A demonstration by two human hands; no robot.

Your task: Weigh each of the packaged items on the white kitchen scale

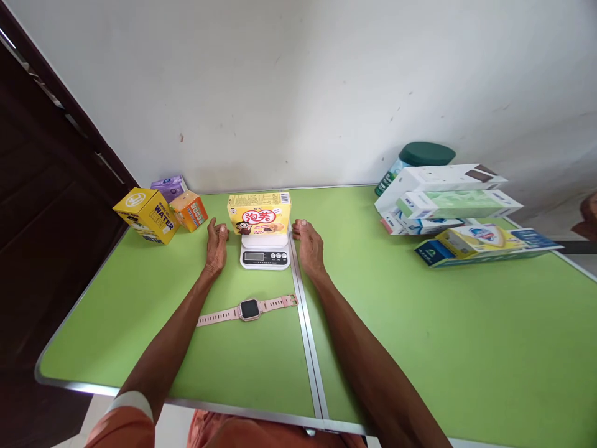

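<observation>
A yellow snack box [259, 214] stands upright on a white digital kitchen scale [265, 256], its printed front facing me. To the left of the scale my left hand [217, 246] rests on the table, fingers loosely curved and holding nothing. My right hand [310, 245] lies on its edge to the right of the scale, fingers extended, also free of any object. Neither hand touches the box or the scale. Between my forearms a pink smartwatch [249, 309] is laid out flat with its strap stretched sideways. Its screen and the scale's display look dark.
On the left of the green table [252, 373] sit a yellow box [148, 214], an orange box [189, 210] and a purple pack [168, 187]. Several cartons [485, 244] and a green-lidded container [426, 154] stand at the right. A wall [298, 93] borders the back.
</observation>
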